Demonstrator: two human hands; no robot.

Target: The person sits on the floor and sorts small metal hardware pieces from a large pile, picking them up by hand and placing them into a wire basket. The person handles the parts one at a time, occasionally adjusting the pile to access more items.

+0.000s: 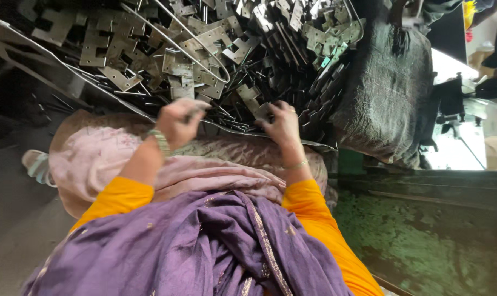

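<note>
While the person sits over a heap of stamped metal plates, both bare hands work at its near edge. The left hand is curled into a loose fist, fingers closed together around something small and dark, seemingly a thin metal piece, though what exactly it is cannot be made out. The right hand lies just beside it, fingers spread and bent down onto a flat notched plate; whether it pinches that plate or only presses on it cannot be told. Beyond both hands the heap spreads away, grey notched plates mixed with thin dark rods, and a bent wire loop lies across the plates above the left hand. To the outside of the right hand stands a dark coarse sack. Below the hands, a pink cloth covers the lap, with orange sleeves and a purple scarf nearer the camera. A bangle circles the left wrist.
</note>
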